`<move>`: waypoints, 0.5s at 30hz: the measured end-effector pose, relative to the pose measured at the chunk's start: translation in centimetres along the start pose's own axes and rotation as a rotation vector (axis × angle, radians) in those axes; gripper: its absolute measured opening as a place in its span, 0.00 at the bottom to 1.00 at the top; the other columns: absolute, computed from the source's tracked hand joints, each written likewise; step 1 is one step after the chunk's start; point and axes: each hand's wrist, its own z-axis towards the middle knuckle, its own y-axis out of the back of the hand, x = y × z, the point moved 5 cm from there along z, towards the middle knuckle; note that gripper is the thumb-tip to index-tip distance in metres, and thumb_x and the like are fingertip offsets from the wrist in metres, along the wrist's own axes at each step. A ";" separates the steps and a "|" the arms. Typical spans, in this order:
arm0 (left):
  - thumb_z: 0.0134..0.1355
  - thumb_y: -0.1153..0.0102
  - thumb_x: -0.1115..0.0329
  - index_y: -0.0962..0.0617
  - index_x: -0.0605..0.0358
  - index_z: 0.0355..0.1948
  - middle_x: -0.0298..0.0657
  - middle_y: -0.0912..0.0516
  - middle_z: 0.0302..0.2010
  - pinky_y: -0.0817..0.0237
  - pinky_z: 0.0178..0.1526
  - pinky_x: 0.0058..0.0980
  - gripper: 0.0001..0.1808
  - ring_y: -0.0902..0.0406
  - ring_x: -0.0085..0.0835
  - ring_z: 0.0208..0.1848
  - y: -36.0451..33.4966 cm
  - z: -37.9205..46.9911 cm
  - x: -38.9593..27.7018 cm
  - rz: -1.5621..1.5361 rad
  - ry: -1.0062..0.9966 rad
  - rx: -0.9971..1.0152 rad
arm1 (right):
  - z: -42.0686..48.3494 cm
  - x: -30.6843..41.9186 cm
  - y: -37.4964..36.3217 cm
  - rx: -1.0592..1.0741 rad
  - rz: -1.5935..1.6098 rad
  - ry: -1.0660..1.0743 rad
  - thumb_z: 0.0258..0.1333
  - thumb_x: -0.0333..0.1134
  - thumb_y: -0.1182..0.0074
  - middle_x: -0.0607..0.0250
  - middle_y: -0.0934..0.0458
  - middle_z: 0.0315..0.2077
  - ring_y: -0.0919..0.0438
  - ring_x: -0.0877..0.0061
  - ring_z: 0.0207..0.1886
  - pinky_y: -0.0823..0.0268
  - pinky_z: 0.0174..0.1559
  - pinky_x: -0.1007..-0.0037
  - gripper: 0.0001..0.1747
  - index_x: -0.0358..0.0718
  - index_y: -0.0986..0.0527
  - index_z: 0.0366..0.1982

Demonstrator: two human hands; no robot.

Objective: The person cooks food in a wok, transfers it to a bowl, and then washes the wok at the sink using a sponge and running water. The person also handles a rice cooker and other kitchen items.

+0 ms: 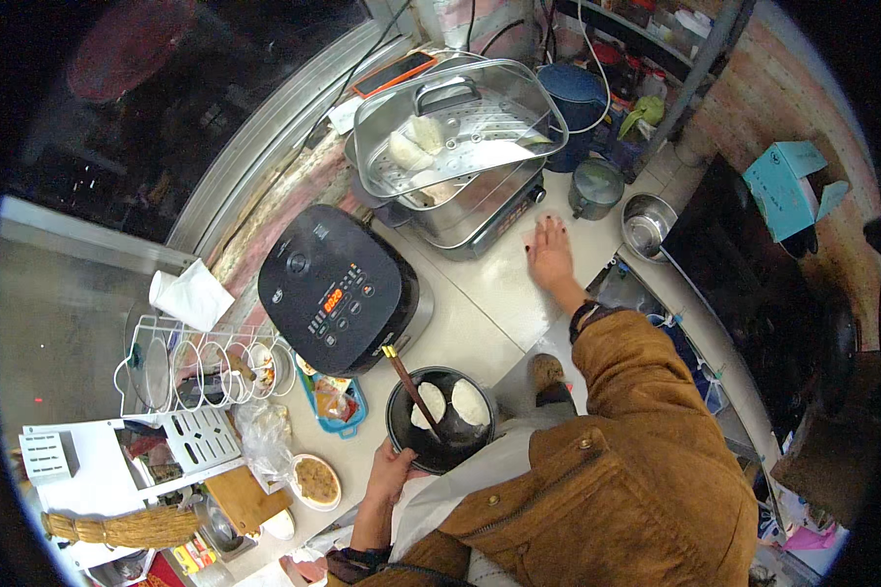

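Observation:
My left hand (390, 473) grips the rim of a black pot (448, 458) that holds two white buns or dumplings (470, 403) and a pair of wooden chopsticks (411, 385) leaning over its edge. My right hand (550, 253) lies flat, fingers spread, on the tiled counter (484, 293); whether something thin is under it I cannot tell. Beyond it stands an electric steamer (477, 238) with a clear lid (499, 81) tilted on top and several white pieces of food (411, 143) seen through it. A black rice cooker (330, 293) with a lit display is left of the hand.
A green-grey mug (596, 189) and a steel bowl (646, 224) stand near the counter's right edge. On the left are a white wire rack (205, 374), a blue tray (338, 425) with food packets, a bowl of brown food (317, 480) and a wooden board (246, 499).

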 end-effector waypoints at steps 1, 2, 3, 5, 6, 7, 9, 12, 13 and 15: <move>0.61 0.52 0.77 0.29 0.64 0.52 0.42 0.18 0.40 0.22 0.30 0.27 0.17 0.18 0.28 0.33 -0.5 0.3 -0.2 -0.010 -0.001 0.028 | -0.5 1.1 -0.1 -0.029 0.031 0.025 0.64 0.39 0.59 0.44 0.51 0.70 0.52 0.53 0.73 0.59 0.72 0.56 0.33 0.32 0.45 0.68; 0.61 0.53 0.78 0.30 0.64 0.52 0.43 0.18 0.41 0.20 0.32 0.30 0.17 0.17 0.31 0.34 -0.8 0.6 -0.3 0.044 0.034 0.001 | -2.3 2.9 0.4 -0.130 0.209 0.100 0.63 0.31 0.59 0.43 0.49 0.69 0.50 0.55 0.72 0.57 0.72 0.58 0.31 0.32 0.44 0.67; 0.61 0.53 0.79 0.30 0.65 0.53 0.45 0.18 0.41 0.19 0.33 0.33 0.18 0.17 0.34 0.35 -1.1 1.1 -0.6 0.076 0.051 -0.006 | -4.6 5.3 0.5 -0.128 0.289 0.201 0.62 0.27 0.61 0.45 0.46 0.68 0.48 0.58 0.72 0.57 0.73 0.60 0.31 0.33 0.43 0.67; 0.61 0.54 0.80 0.31 0.65 0.53 0.46 0.19 0.41 0.17 0.34 0.35 0.18 0.16 0.37 0.36 -2.3 1.8 -1.0 0.104 0.057 -0.011 | -9.9 9.3 -0.5 0.196 0.535 0.353 0.62 0.24 0.60 0.54 0.46 0.69 0.46 0.60 0.72 0.57 0.73 0.60 0.31 0.43 0.41 0.68; 0.61 0.54 0.80 0.31 0.65 0.53 0.46 0.19 0.41 0.17 0.34 0.35 0.18 0.16 0.37 0.36 -3.0 2.3 -1.3 0.104 0.037 -0.012 | -11.2 10.1 -0.8 0.311 0.660 0.371 0.61 0.24 0.57 0.56 0.44 0.69 0.45 0.62 0.72 0.55 0.72 0.60 0.31 0.44 0.39 0.67; 0.61 0.54 0.80 0.31 0.65 0.53 0.46 0.19 0.40 0.17 0.35 0.35 0.18 0.16 0.36 0.36 -3.8 2.8 -1.6 0.106 0.020 -0.012 | -11.7 10.9 -1.0 0.348 0.373 0.567 0.60 0.26 0.54 0.57 0.40 0.67 0.42 0.63 0.71 0.50 0.71 0.60 0.30 0.44 0.36 0.65; 0.61 0.54 0.80 0.30 0.65 0.52 0.45 0.19 0.39 0.17 0.35 0.35 0.17 0.16 0.36 0.36 -5.5 3.3 -2.0 0.077 0.006 0.004 | -10.1 9.6 0.1 0.172 0.594 0.613 0.62 0.30 0.55 0.56 0.39 0.66 0.41 0.63 0.70 0.49 0.70 0.60 0.26 0.40 0.35 0.63; 0.61 0.52 0.78 0.29 0.65 0.51 0.43 0.19 0.37 0.21 0.32 0.31 0.16 0.19 0.31 0.32 -8.1 4.5 -3.0 0.041 0.026 0.008 | -3.1 4.7 0.1 -0.073 0.386 0.525 0.63 0.40 0.54 0.55 0.38 0.65 0.42 0.60 0.70 0.53 0.71 0.61 0.29 0.39 0.37 0.64; 0.61 0.51 0.76 0.28 0.65 0.51 0.41 0.19 0.36 0.25 0.29 0.27 0.16 0.21 0.27 0.29 -8.8 4.4 -3.2 0.064 0.046 -0.020 | -1.1 3.0 -0.6 -0.009 0.361 0.358 0.64 0.42 0.56 0.55 0.39 0.66 0.45 0.60 0.71 0.55 0.71 0.60 0.30 0.38 0.38 0.65; 0.62 0.49 0.74 0.28 0.64 0.49 0.38 0.19 0.34 0.30 0.26 0.23 0.14 0.24 0.23 0.24 -10.2 4.4 -4.0 0.073 0.063 -0.047 | 1.6 0.5 -1.4 0.022 0.233 0.247 0.65 0.46 0.59 0.55 0.40 0.67 0.49 0.60 0.73 0.58 0.72 0.60 0.32 0.36 0.39 0.65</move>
